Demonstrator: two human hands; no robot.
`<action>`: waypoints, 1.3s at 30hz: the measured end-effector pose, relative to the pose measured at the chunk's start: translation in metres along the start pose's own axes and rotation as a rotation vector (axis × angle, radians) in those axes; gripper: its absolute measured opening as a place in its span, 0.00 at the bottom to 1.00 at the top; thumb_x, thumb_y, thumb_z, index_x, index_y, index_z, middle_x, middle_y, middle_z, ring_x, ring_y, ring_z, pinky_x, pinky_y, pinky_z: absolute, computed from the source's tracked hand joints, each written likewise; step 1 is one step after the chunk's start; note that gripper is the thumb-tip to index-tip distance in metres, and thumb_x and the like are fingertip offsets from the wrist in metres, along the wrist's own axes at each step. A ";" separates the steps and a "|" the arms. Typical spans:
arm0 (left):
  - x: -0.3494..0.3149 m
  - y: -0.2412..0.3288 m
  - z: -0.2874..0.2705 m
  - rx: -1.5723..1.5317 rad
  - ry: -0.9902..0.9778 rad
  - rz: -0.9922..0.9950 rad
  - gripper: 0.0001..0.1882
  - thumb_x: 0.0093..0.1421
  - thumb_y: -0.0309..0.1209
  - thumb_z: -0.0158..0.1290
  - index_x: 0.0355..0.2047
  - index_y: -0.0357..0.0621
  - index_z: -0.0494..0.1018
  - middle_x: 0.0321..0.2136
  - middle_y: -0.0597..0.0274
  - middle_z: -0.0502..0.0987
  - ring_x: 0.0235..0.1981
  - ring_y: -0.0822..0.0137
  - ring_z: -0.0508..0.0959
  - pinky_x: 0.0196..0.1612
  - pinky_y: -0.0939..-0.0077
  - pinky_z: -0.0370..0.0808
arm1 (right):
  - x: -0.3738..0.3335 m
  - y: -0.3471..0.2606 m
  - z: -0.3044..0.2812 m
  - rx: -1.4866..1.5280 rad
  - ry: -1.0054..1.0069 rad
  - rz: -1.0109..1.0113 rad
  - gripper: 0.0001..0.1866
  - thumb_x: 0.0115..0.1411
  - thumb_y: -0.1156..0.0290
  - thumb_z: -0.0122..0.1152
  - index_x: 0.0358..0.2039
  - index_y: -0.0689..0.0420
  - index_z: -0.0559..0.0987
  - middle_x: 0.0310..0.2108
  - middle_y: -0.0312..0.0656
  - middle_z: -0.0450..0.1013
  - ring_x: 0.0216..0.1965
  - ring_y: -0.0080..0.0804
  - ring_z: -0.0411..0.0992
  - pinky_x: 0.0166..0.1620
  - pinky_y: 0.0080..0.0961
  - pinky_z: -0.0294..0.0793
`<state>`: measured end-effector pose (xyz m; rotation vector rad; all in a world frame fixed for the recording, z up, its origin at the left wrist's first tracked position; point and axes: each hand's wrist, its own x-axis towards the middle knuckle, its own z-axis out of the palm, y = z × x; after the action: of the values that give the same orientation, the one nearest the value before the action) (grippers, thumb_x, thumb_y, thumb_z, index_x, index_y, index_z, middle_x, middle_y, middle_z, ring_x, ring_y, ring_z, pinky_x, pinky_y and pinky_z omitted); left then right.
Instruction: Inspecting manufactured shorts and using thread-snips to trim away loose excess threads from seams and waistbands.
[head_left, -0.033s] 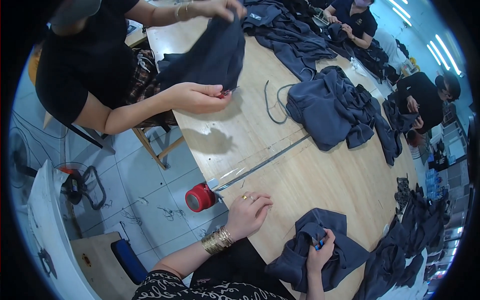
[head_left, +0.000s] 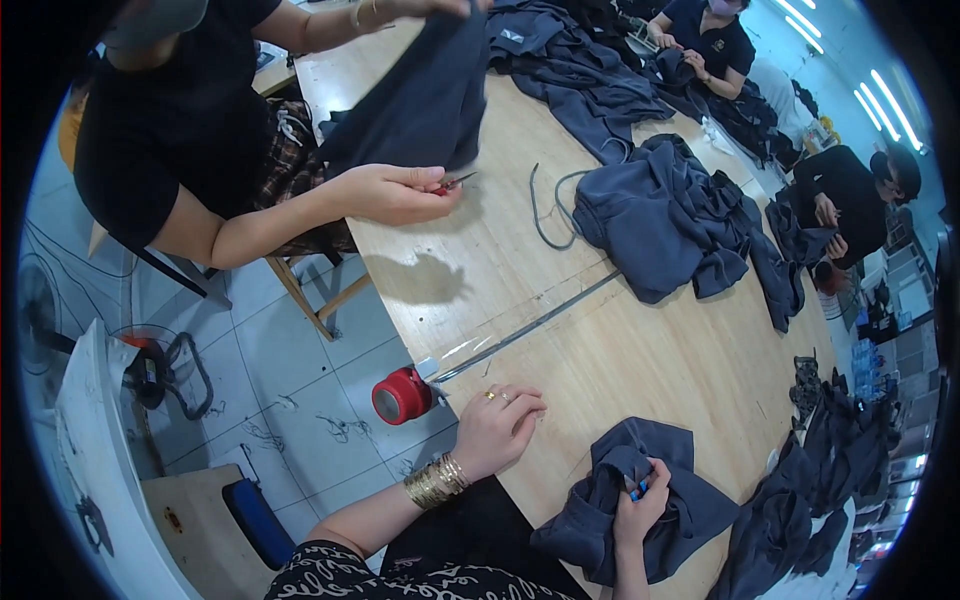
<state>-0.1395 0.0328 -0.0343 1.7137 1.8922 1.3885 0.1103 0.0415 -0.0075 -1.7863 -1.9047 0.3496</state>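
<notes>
My right hand [head_left: 643,505] is closed around small snips with blue handles [head_left: 636,490], partly hidden by the fingers. Under it lies a crumpled dark navy garment [head_left: 695,520] at the table's near edge, its folds gathered about the hand. My left hand [head_left: 497,430], with rings and several gold bangles at the wrist, rests at the table edge, apart from the garment. Its fingers are curled in toward the thumb; anything between the fingertips is too small to make out.
On the wooden table [head_left: 640,350] lies a dark garment pile [head_left: 655,220] with a loose cord [head_left: 545,225]. A red cylindrical object [head_left: 402,396] sits at the left edge. Across the left corner, a co-worker's hand [head_left: 405,195] holds red-handled snips beside dark cloth [head_left: 420,110].
The co-worker's raised cloth and upper hand have shifted slightly, and more of the red-handled snips' blade shows. My own hands stay in place.
</notes>
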 end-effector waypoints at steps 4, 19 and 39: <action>0.000 0.000 0.004 -0.001 -0.006 0.007 0.04 0.50 0.26 0.55 0.29 0.48 0.75 0.35 0.68 0.78 0.35 0.66 0.76 0.35 0.73 0.69 | 0.000 0.002 0.002 0.003 0.039 -0.046 0.22 0.45 0.79 0.60 0.44 0.56 0.71 0.25 0.40 0.64 0.28 0.36 0.62 0.35 0.29 0.61; -0.002 0.001 0.011 0.072 0.021 0.028 0.04 0.50 0.25 0.53 0.27 0.47 0.74 0.32 0.65 0.77 0.34 0.62 0.75 0.38 0.68 0.71 | -0.005 0.013 -0.003 0.160 0.047 -0.092 0.23 0.45 0.77 0.64 0.44 0.53 0.71 0.21 0.37 0.63 0.25 0.35 0.62 0.31 0.30 0.63; 0.019 0.164 0.021 -0.660 -0.722 0.333 0.22 0.54 0.30 0.56 0.50 0.41 0.69 0.52 0.53 0.69 0.56 0.58 0.66 0.58 0.65 0.61 | -0.042 -0.004 -0.127 0.874 -0.011 -0.037 0.25 0.44 0.87 0.62 0.44 0.59 0.69 0.21 0.29 0.55 0.24 0.14 0.54 0.30 0.10 0.59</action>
<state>-0.0245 0.0369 0.0859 1.8395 0.6939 1.0791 0.1735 -0.0190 0.0932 -1.1474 -1.4310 0.9936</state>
